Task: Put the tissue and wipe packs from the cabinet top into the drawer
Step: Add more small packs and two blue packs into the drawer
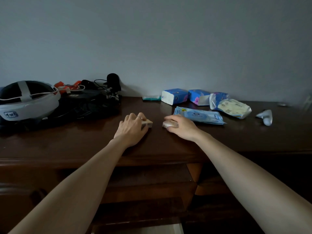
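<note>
we see two small pale tissue packs on the dark cabinet top (67, 144): our left hand (130, 128) curls over the left small pack (147, 123), our right hand (179, 126) over the right small pack (166, 124). just behind lies a blue wipe pack (199, 115), then two blue tissue packs (174, 96), a cream pack (233, 108). below, the drawer (148, 181) stands open. a helmet (28, 100) sits far left.

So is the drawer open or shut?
Open. The dark wooden drawer juts out below the cabinet top, beneath the person's arms; its contents are too dark to see.
</note>
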Tool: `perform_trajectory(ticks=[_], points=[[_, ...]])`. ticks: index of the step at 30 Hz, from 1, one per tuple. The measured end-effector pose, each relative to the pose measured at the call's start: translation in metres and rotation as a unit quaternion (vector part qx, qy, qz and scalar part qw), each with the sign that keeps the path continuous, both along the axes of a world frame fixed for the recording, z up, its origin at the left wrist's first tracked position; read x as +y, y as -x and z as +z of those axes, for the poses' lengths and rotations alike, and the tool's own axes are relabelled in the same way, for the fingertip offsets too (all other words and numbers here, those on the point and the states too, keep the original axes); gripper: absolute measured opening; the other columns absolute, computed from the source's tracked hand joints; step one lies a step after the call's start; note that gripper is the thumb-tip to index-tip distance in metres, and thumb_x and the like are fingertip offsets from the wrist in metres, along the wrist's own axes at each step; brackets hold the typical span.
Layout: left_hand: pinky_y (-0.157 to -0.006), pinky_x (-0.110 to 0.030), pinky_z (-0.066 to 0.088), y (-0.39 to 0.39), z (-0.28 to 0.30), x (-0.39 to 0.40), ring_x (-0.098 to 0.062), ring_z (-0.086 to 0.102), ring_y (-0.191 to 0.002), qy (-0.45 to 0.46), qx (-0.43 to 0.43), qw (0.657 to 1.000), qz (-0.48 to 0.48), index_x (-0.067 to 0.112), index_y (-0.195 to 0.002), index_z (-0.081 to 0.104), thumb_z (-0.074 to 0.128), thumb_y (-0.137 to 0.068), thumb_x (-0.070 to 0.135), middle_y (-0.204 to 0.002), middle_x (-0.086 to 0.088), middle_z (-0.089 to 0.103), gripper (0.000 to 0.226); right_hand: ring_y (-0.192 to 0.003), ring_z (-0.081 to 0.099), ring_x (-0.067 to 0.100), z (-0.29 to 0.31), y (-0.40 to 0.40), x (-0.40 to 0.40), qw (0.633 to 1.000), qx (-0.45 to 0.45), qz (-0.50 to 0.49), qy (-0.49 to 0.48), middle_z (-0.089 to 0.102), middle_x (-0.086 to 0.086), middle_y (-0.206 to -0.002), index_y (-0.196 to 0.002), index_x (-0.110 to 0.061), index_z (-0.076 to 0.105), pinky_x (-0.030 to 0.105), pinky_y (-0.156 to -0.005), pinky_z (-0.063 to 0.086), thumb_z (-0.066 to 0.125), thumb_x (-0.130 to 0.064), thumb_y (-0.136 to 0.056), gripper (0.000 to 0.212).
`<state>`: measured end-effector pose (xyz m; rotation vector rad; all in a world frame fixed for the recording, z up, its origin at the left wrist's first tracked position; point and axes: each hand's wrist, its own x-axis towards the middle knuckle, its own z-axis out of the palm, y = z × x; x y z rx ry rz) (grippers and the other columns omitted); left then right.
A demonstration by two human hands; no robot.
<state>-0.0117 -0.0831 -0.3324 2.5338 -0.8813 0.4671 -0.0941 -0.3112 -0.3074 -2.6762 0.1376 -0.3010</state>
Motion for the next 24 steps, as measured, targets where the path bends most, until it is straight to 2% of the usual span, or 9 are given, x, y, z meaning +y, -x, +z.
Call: perform_trajectory(ticks=[3,6,10,12,14,17,20,22,24], points=[[-0.066,-0.037,0.044,0.023,0.006,0.006,-0.027,0.059,-0.105,-0.026,-0.038,0.999,-0.012,0.033,-0.120,0.049,0.050,-0.096,0.054,-0.116,-0.003,0.053,0.032,-0.131,0.051,0.023,0.001,0.017,0.023,0.998,0.014,0.009,0.055,0.055,0.001,-0.143,-0.143,-0.031,0.056,0.036,-0.097,0.043,0.066,-0.038,-0.092,0.052],[-0.063,-0.033,0.040,0.066,0.009,0.019,-0.027,0.062,-0.104,-0.018,-0.056,0.998,-0.032,0.034,-0.120,0.051,0.051,-0.096,0.054,-0.119,-0.001,0.054,0.032,-0.132,0.048,0.026,-0.006,0.052,0.052,0.997,-0.026,0.012,0.065,0.049,0.004,-0.144,-0.149,-0.033,0.046,0.039,-0.097,0.046,0.070,-0.041,-0.086,0.068],[-0.050,-0.023,0.034,0.148,-0.027,0.056,-0.017,0.059,-0.101,0.083,-0.141,0.984,-0.065,0.025,-0.122,0.050,0.049,-0.099,0.054,-0.118,0.001,0.052,0.037,-0.147,0.034,0.028,-0.062,0.130,0.087,0.938,-0.346,0.013,0.026,0.034,0.013,-0.157,-0.155,-0.017,0.033,0.035,-0.117,0.034,0.059,-0.021,-0.086,0.074],[-0.047,-0.019,0.036,0.188,-0.071,0.073,-0.012,0.057,-0.096,0.131,-0.121,0.979,-0.094,0.022,-0.126,0.051,0.045,-0.102,0.053,-0.120,0.002,0.050,0.040,-0.150,0.029,0.020,-0.114,0.167,0.097,0.923,-0.384,0.013,-0.005,0.030,0.012,-0.160,-0.153,-0.016,0.037,0.027,-0.119,0.026,0.053,-0.014,-0.087,0.068],[-0.053,-0.026,0.045,0.220,-0.129,0.083,-0.014,0.059,-0.097,0.140,-0.028,0.985,-0.092,0.023,-0.129,0.050,0.045,-0.102,0.053,-0.123,0.002,0.050,0.041,-0.150,0.025,0.010,-0.177,0.198,0.104,0.954,-0.296,0.007,-0.043,0.027,0.007,-0.164,-0.153,-0.020,0.040,0.027,-0.119,0.026,0.049,-0.015,-0.091,0.062],[-0.063,-0.025,0.043,0.256,-0.221,0.093,-0.017,0.062,-0.099,0.101,0.126,0.985,-0.066,0.025,-0.129,0.052,0.046,-0.100,0.051,-0.123,0.002,0.053,0.040,-0.152,0.026,0.013,-0.276,0.242,0.114,0.986,-0.062,-0.046,-0.146,0.027,0.001,-0.166,-0.154,-0.025,0.037,0.039,-0.123,0.028,0.044,-0.013,-0.101,0.055],[-0.066,-0.025,0.044,0.266,-0.290,0.095,-0.019,0.062,-0.105,0.016,0.162,0.985,-0.052,0.020,-0.129,0.055,0.046,-0.102,0.049,-0.125,0.000,0.054,0.041,-0.146,0.039,0.019,-0.345,0.254,0.122,0.973,0.092,-0.090,-0.190,0.032,0.003,-0.163,-0.155,-0.026,0.030,0.029,-0.114,0.035,0.042,-0.017,-0.106,0.051],[-0.069,-0.028,0.049,0.262,-0.322,0.096,-0.020,0.061,-0.106,-0.036,0.195,0.980,-0.027,0.021,-0.131,0.053,0.041,-0.102,0.052,-0.129,-0.001,0.052,0.044,-0.138,0.048,0.023,-0.375,0.244,0.129,0.954,0.189,-0.106,-0.208,0.039,0.006,-0.157,-0.151,-0.024,0.040,0.032,-0.109,0.042,0.042,-0.021,-0.106,0.045],[-0.057,-0.024,0.045,0.256,-0.347,0.102,-0.018,0.061,-0.094,-0.054,0.236,0.970,-0.001,0.022,-0.132,0.052,0.039,-0.102,0.053,-0.127,-0.002,0.052,0.045,-0.121,0.059,0.024,-0.399,0.230,0.138,0.922,0.265,-0.137,-0.247,0.052,0.010,-0.145,-0.144,-0.020,0.051,0.035,-0.096,0.052,0.050,-0.025,-0.104,0.040]])
